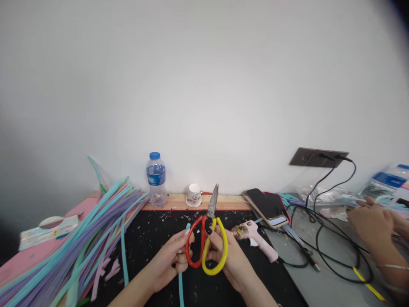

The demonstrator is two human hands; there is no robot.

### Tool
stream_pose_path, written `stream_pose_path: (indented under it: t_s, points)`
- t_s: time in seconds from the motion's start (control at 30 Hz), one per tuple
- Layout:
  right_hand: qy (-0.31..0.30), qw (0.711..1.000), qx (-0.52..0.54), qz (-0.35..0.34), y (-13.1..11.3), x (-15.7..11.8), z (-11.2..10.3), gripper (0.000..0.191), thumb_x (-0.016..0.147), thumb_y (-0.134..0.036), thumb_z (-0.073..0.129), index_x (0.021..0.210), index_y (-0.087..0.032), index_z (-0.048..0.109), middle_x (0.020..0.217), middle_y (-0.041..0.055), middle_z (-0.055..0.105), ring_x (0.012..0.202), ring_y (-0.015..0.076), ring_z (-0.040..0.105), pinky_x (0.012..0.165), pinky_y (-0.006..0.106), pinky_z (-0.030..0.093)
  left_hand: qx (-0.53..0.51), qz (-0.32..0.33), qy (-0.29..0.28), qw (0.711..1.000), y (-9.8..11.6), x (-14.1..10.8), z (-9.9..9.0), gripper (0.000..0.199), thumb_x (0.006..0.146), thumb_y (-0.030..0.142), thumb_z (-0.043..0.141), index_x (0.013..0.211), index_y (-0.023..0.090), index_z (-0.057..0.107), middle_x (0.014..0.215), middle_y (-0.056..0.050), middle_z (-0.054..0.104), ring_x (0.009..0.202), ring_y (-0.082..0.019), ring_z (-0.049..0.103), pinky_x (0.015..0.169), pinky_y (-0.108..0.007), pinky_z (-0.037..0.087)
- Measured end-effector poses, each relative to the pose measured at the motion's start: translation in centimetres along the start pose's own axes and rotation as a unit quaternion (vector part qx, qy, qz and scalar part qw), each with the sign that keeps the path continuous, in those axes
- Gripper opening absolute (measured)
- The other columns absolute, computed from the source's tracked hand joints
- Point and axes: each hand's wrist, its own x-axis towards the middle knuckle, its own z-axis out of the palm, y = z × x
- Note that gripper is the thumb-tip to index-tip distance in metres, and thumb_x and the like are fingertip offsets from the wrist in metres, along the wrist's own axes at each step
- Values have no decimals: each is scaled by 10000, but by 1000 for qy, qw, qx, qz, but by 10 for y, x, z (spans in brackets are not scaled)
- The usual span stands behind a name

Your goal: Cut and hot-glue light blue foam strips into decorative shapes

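A pair of scissors [213, 204] stands in front of me, its blades pointing up and nearly together; one handle loop is red, the other yellow. My right hand [225, 251] grips it at the yellow loop, thumb near the pivot. Between the fingers of my left hand [174, 258] is a turquoise pipe cleaner [181, 290], whose tip shows above the fingers and whose length hangs below. The left fingers are beside the red loop and seem to touch it. A large bundle of pipe cleaners [96, 238] in turquoise, purple and other colours lies to the left.
A water bottle [156, 181] and a paper cup [194, 195] stand by the wall. Right of my hands lie a pink glue gun [255, 238] and phones [266, 207]. Black cables [316, 209] run from a wall socket [306, 157]. Another person's hands [373, 219] are at far right.
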Motion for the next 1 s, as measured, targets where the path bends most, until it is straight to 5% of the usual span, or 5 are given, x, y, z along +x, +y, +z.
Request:
stream_pose_path:
  t_s: [0.2, 0.5, 0.7, 0.87, 1.0]
  points:
    - [-76, 996, 54, 10, 0, 1, -1, 236, 701, -312, 727, 850, -159, 626, 826, 50, 628, 751, 168, 601, 671, 284, 486, 9, -11, 46, 999, 2, 1, 4, 381, 727, 513, 650, 754, 134, 622, 540, 86, 278, 419, -33, 158, 400, -161, 121]
    - [-5, 999, -20, 31, -15, 2, -29, 253, 671, -211, 722, 894, -160, 614, 840, 33, 615, 568, 96, 541, 508, 218, 483, 19, -8, 24, 1000, 1, 6, -5, 274, 783, 344, 654, 969, 143, 665, 648, 65, 333, 476, -41, 274, 502, -196, 314]
    - [-14, 995, 9, 98, -8, -4, -47, 318, 771, -465, 615, 801, -148, 613, 593, -20, 509, 372, 25, 342, 315, 128, 280, 30, 25, 63, 997, 11, 10, -15, 289, 763, 289, 686, 1022, 162, 665, 718, 17, 461, 660, -94, 451, 677, -250, 401]
    - [-86, 993, -11, 85, 0, -10, -57, 423, 736, -580, 596, 848, -172, 595, 672, -5, 506, 425, 50, 359, 347, 164, 312, 112, 90, 114, 983, 18, 13, -20, 239, 780, 330, 666, 954, 166, 665, 775, -5, 555, 670, -89, 441, 578, -174, 339]
    - [-33, 991, -121, 51, 7, -8, -62, 415, 759, -586, 565, 862, -184, 564, 588, -36, 475, 397, 54, 350, 369, 178, 304, 123, 117, 116, 979, 21, 14, -19, 206, 801, 351, 639, 870, 157, 640, 709, 16, 555, 556, -62, 381, 496, -155, 303]
